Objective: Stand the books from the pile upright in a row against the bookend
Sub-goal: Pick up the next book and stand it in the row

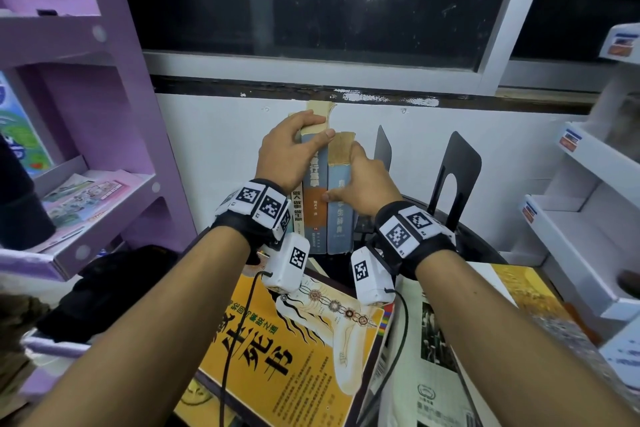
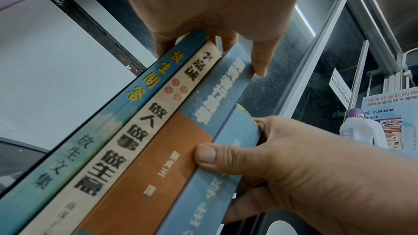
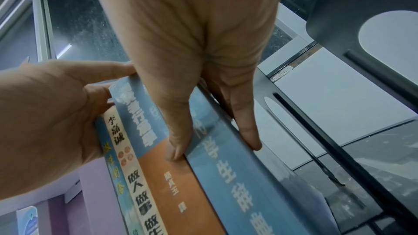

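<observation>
Several books stand upright in a row by the wall: a thin blue one, a cream-spined one, a blue-and-orange one and a worn blue dictionary. My left hand grips the tops of the left books, fingers curled over them and thumb on the blue-and-orange spine. My right hand holds the dictionary, with the thumb at its left edge and the fingers down its right side. A black bookend stands just right of the dictionary. A yellow book and a white one lie flat in front.
A second black bookend stands farther right on the dark round table. A purple shelf unit is on the left and white display racks on the right. The white wall and a window run behind the books.
</observation>
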Action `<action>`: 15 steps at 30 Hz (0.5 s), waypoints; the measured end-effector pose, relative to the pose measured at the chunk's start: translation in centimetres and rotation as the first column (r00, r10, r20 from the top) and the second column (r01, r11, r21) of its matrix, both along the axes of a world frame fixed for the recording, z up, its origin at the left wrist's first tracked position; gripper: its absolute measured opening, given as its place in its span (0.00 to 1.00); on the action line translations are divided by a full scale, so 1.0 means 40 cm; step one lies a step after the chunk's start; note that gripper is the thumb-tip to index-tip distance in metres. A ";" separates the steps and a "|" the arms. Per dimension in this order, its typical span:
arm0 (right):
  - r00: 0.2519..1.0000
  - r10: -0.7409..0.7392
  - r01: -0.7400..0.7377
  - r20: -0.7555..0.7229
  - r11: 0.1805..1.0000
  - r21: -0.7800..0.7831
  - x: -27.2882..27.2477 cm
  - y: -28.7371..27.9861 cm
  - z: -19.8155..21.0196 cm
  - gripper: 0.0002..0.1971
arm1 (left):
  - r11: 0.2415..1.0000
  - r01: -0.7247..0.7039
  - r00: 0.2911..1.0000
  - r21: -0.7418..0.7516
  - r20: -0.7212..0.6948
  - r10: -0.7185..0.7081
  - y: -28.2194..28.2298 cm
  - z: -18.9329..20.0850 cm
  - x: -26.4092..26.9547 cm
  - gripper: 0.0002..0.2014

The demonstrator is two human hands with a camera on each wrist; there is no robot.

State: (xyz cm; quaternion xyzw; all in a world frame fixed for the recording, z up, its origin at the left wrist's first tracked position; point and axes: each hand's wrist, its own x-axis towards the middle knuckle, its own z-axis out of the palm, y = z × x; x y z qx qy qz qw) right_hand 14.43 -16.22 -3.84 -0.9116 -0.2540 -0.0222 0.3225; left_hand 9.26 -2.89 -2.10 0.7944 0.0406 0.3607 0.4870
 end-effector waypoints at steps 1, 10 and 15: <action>1.000 0.001 -0.001 -0.002 1.000 -0.003 0.001 -0.001 0.001 0.47 | 1.000 0.001 1.000 0.004 0.002 -0.001 -0.001 0.001 -0.002 0.16; 0.998 0.046 -0.043 -0.050 0.997 0.058 -0.005 -0.030 0.009 0.51 | 0.995 0.010 0.999 0.096 -0.044 -0.006 -0.003 0.016 -0.019 0.16; 0.991 0.082 -0.074 -0.109 0.995 0.073 -0.015 -0.053 0.016 0.49 | 0.985 0.008 0.997 0.173 -0.082 0.006 -0.009 0.034 -0.036 0.18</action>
